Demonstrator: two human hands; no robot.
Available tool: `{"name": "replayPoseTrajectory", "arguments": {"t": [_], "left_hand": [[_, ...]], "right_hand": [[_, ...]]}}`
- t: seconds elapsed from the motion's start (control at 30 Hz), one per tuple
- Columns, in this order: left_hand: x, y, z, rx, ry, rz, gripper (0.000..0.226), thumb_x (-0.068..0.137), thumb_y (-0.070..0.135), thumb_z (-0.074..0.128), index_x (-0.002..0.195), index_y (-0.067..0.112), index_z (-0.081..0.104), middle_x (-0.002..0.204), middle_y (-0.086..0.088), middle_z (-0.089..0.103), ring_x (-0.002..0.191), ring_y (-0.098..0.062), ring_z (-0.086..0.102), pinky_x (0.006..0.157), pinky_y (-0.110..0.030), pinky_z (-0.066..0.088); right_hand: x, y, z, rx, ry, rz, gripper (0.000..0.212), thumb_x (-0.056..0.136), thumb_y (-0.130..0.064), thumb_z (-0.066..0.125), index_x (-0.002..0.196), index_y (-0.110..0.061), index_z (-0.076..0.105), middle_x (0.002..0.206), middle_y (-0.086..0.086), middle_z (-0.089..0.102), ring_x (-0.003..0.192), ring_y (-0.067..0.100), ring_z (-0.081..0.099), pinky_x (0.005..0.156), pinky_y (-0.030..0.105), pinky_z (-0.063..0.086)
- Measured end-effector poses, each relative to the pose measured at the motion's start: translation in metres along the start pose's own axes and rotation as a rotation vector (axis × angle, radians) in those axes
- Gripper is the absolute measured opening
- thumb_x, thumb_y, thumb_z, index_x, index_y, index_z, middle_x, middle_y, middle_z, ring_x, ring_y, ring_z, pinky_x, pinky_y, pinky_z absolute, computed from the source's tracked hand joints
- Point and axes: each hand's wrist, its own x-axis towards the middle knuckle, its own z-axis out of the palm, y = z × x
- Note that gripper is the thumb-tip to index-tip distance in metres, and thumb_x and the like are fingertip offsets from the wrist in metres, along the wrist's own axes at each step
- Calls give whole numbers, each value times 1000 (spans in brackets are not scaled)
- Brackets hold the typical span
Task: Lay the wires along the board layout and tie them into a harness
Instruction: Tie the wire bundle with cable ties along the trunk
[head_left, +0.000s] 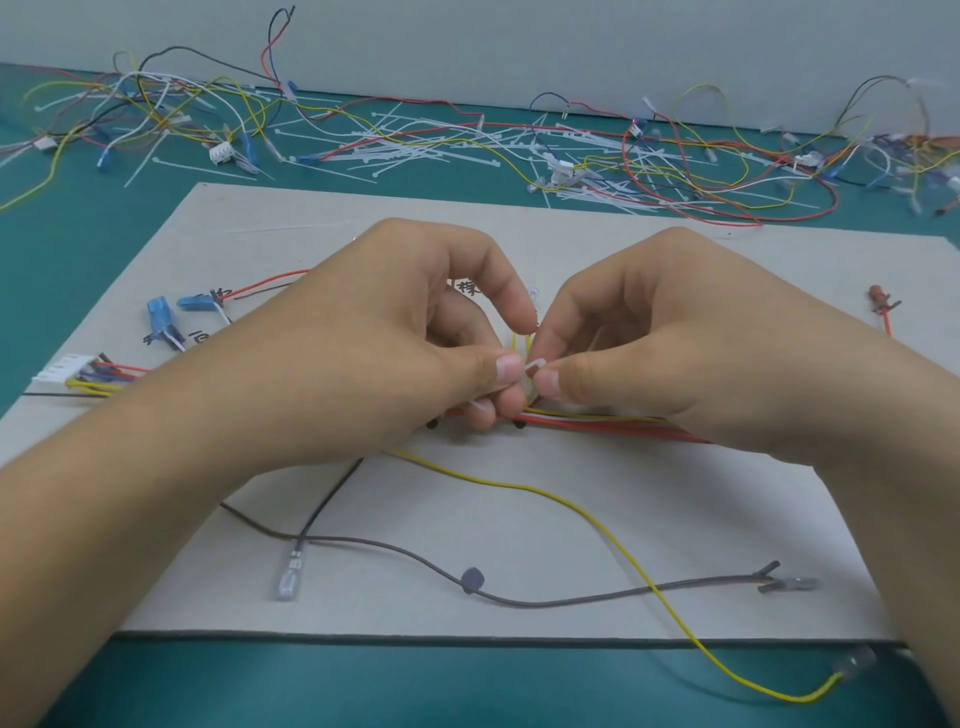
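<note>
Looks like an electrical assembly workshop: green-matted desk (78, 234) strewn with loose coloured wires (171, 111), white cable ties (410, 145), plug connectors (219, 151), and a grey layout board (519, 519) bearing handwritten marks (470, 287).

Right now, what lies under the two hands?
Beneath the right hand, red and yellow wires show; it and the left hand pinch a white cable tie. The wires' run under the palms is covered.

A green table (78, 244) carries a flat grey board (426, 519) near its front edge. Behind the board, white cable ties (415, 143) lie scattered, with a left tangle of wires (156, 104) and a right tangle (727, 161) beside them. A yellow wire's end (852, 670) rests on the table in front of the board.
</note>
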Motion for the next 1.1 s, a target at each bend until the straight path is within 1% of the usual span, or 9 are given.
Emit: {"name": "replayPoseTrajectory", "arguments": {"t": [0.03, 0.17, 0.27, 0.37, 0.43, 0.57, 0.67, 0.8, 1.1], "left_hand": [[0, 0, 0, -7, -1, 1, 16, 83, 16, 75, 93, 24, 66, 75, -9, 78, 63, -21, 73, 64, -35, 62], [0, 0, 0, 9, 0, 4, 18, 91, 6, 74, 96, 21, 65, 75, -9, 78, 62, -21, 73, 66, -39, 60], [0, 1, 1, 3, 1, -3, 16, 83, 17, 74, 94, 23, 65, 76, -9, 78, 62, -21, 73, 64, -39, 60], [0, 1, 1, 14, 2, 0, 20, 87, 8, 78, 94, 22, 65, 74, -9, 78, 60, -20, 72, 54, -26, 55], [-1, 1, 1, 16, 1, 3, 19, 91, 3, 73, 94, 20, 64, 73, -10, 77, 59, -18, 71, 48, -17, 49], [-2, 1, 1, 24, -17, 27, 23, 91, 1, 71, 94, 22, 62, 72, -10, 77, 57, -17, 70, 45, -14, 46], [-1, 1, 2, 13, -33, 55, 29, 92, 2, 72, 94, 27, 59, 74, -10, 77, 56, -17, 68, 46, -14, 46], [0, 1, 3, 13, -47, 82, 20, 83, 17, 68, 94, 31, 57, 74, -8, 77, 58, -16, 68, 52, -20, 50], [0, 1, 5, 46, -66, 87, 22, 81, 17, 65, 91, 32, 53, 71, -9, 75, 56, -18, 65, 54, -33, 51]], "right_hand": [[0, 0, 0, -7, 3, 0, 3, 81, -24, 82, 80, -25, 79, 70, 2, 73, 60, 11, 58, 66, 33, 47], [0, 0, 0, -21, 2, -14, 4, 81, -23, 82, 80, -26, 79, 66, -3, 71, 57, 9, 57, 62, 31, 46], [-1, 0, 0, -47, 9, -27, 4, 81, -25, 81, 79, -27, 78, 61, -9, 68, 52, 4, 52, 55, 25, 42], [-1, -1, -1, -102, 4, -56, 5, 82, -26, 80, 77, -26, 77, 57, -15, 64, 47, 3, 48, 46, 13, 35], [-1, -2, -1, -128, -4, -70, 6, 82, -25, 80, 77, -25, 77, 56, -17, 63, 45, 3, 48, 44, 11, 34], [-2, -3, -2, -155, -9, -89, 8, 83, -23, 79, 75, -26, 77, 55, -19, 63, 44, 3, 50, 43, 11, 35], [-2, -2, -2, -154, -7, -94, 7, 82, -24, 80, 76, -27, 77, 56, -18, 64, 44, 3, 50, 44, 12, 35], [-3, -4, -1, -137, -13, -90, 4, 78, -29, 82, 76, -29, 79, 57, -18, 64, 44, 3, 50, 42, 11, 35], [-2, -4, -2, -157, -1, -73, 7, 81, -26, 81, 74, -28, 78, 56, -17, 64, 45, 3, 50, 43, 12, 36]]}}
